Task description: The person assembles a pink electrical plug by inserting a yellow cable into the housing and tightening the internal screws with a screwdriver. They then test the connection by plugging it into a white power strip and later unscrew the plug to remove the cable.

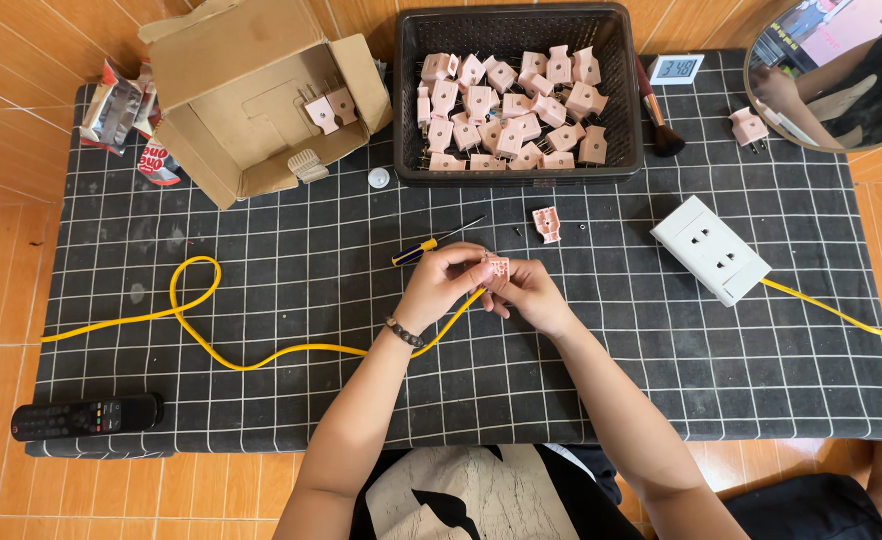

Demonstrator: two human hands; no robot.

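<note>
nearest to us on the left edge of the black checked mat [261, 400] lies a dark remote [86, 416], well clear of the work. just past it the yellow cable [201, 345] loops across the mat from the left and runs up into our hands, so the slack sits flat and doesn't tug.

in the middle, both our hands are together on one pink plug half [498, 269]. our left hand [446, 285] is pinched on it and on the cable end from the left, our right hand [531, 295] pinched on its right side, held up off the mat where we can see into it.

just beyond the hands are the screwdriver [436, 241], handle toward us for an easy grab, the other plug half [547, 224] lying open, and a tiny screw or two beside it. to the right sits a white socket block [711, 250] with its own yellow lead.

farthest away: a black basket [406, 120] full of pink plugs [506, 110], an open cardboard box [251, 90] at left with a couple more inside, a makeup brush [658, 120], a little clock [676, 68] and a round mirror [831, 75].
</note>
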